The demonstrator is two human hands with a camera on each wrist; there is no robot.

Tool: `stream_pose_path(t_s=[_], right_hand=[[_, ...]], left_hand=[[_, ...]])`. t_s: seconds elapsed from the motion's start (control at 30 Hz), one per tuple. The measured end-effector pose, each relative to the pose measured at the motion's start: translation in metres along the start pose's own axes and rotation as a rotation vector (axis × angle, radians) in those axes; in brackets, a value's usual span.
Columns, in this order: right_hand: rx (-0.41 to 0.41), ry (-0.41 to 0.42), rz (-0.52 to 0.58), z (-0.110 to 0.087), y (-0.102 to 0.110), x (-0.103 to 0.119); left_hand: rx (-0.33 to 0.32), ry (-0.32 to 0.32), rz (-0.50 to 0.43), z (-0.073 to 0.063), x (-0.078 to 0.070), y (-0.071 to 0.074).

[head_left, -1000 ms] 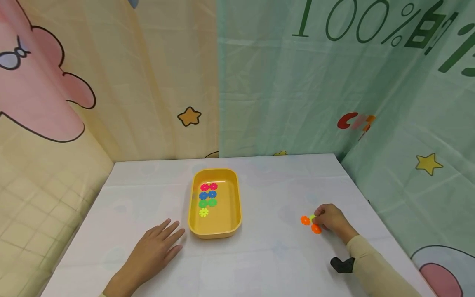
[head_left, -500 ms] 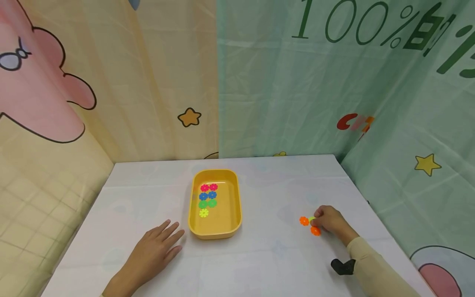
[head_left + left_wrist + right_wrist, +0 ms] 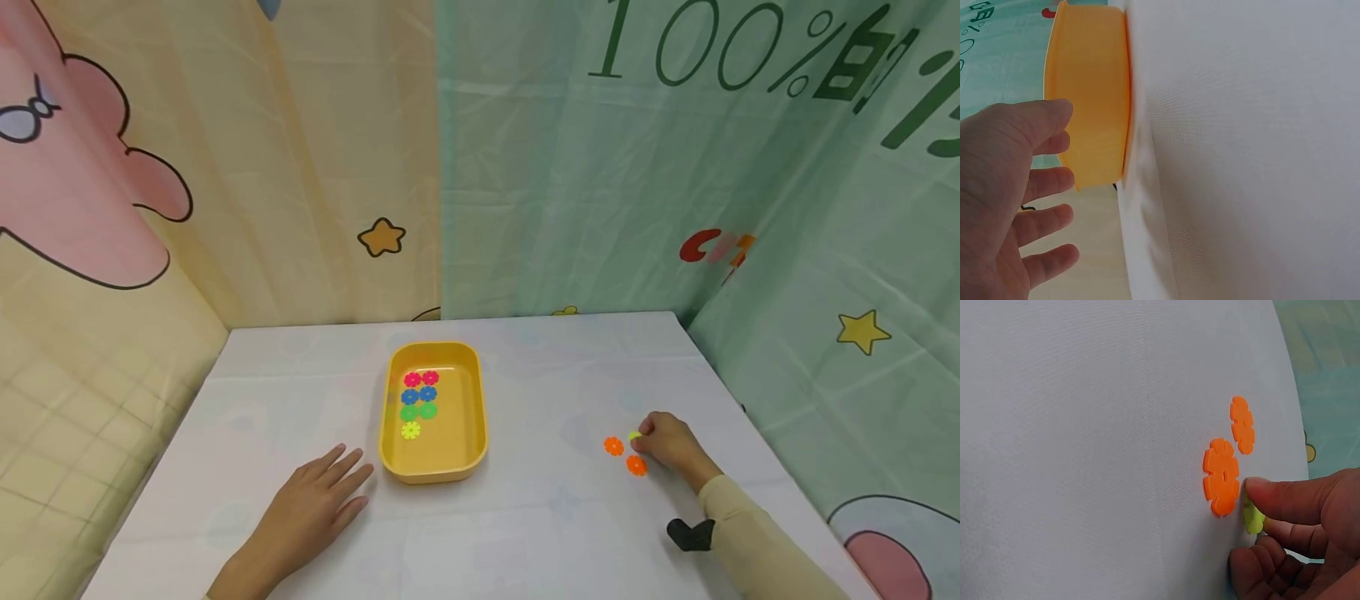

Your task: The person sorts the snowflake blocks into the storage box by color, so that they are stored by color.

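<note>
My right hand [image 3: 672, 443] pinches a yellow-green flower-shaped plastic disc [image 3: 1254, 516] between thumb and forefinger, low over the white table at the right. Most of that disc is hidden by the fingers in the head view. Two orange flower-shaped discs lie flat beside it, one orange disc [image 3: 613, 446] to the left and another orange disc [image 3: 636, 465] just in front of the fingertips. My left hand [image 3: 315, 504] has its fingers spread, close to the near left corner of a yellow tray [image 3: 450, 467], and holds nothing.
Inside the tray, paired flower discs form rows: pink discs [image 3: 412, 379], blue discs [image 3: 409, 397] and green discs [image 3: 408, 413], with a single yellow disc [image 3: 410, 430] below. A black angled piece [image 3: 690, 535] sits at the right sleeve. Printed curtains [image 3: 555, 183] stand behind the table.
The yellow-green disc, held in my right hand, has shifted slightly away from the two orange discs, so a gap now shows between them. My left hand and the tray have stayed put.
</note>
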State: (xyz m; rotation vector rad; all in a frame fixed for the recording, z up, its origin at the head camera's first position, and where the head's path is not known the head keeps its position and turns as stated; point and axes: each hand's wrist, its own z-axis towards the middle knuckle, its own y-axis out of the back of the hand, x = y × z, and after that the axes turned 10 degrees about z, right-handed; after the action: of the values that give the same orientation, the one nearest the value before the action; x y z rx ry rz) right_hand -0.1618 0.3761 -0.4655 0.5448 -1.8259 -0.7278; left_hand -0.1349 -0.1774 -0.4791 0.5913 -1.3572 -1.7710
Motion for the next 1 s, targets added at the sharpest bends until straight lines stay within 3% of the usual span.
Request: stream_pose_path(t_s=[0.57, 0.8, 1.0], right_hand=[[-0.001, -0.148, 0.444, 0.005, 0.007, -0.002], [0.016, -0.125, 0.583, 0.009, 0.010, 0.014], [0.028, -0.109, 0.685, 0.018, 0.008, 0.040]], left_hand=[[0.035, 0.004, 0.021, 0.002, -0.001, 0.003], [0.043, 0.005, 0.027, 0.002, -0.002, 0.004], [0.036, 0.002, 0.028, 0.002, -0.002, 0.003]])
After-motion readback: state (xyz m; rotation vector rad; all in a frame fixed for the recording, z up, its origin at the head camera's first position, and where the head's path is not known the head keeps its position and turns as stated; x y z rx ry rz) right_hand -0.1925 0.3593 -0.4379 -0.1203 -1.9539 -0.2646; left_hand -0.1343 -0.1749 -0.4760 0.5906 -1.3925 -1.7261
